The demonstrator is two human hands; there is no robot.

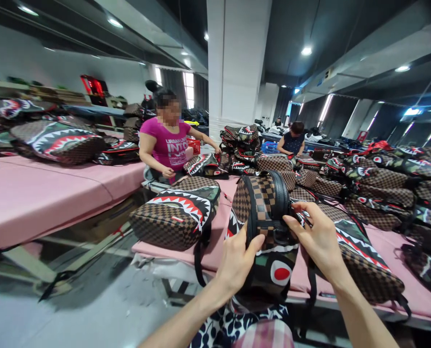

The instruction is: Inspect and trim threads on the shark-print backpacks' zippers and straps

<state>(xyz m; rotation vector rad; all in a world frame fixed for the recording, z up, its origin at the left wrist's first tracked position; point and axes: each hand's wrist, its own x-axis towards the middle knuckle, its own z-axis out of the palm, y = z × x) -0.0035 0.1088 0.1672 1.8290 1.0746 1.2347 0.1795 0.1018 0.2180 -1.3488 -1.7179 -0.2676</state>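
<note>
A brown checkered backpack (264, 199) with black trim, a camouflage panel and a red-and-white eye stands at the table's front edge, close to my body. My left hand (237, 261) grips its near left side, thumb along the black-piped edge. On the other side, my right hand (319, 237) is closed with thumb and fingertips pinching the black edge near the top; the exact part between the fingers is hidden. One shark-mouth backpack (175, 212) lies to the left of it, and another (360, 251) lies to the right.
The pink-covered table (378, 241) carries a large pile of similar backpacks (378, 193) at right. Across it, a co-worker in a pink shirt (168, 137) handles a bag. Another person (291, 140) bends over farther back. A second pink table (56, 193) stands left, beyond an aisle.
</note>
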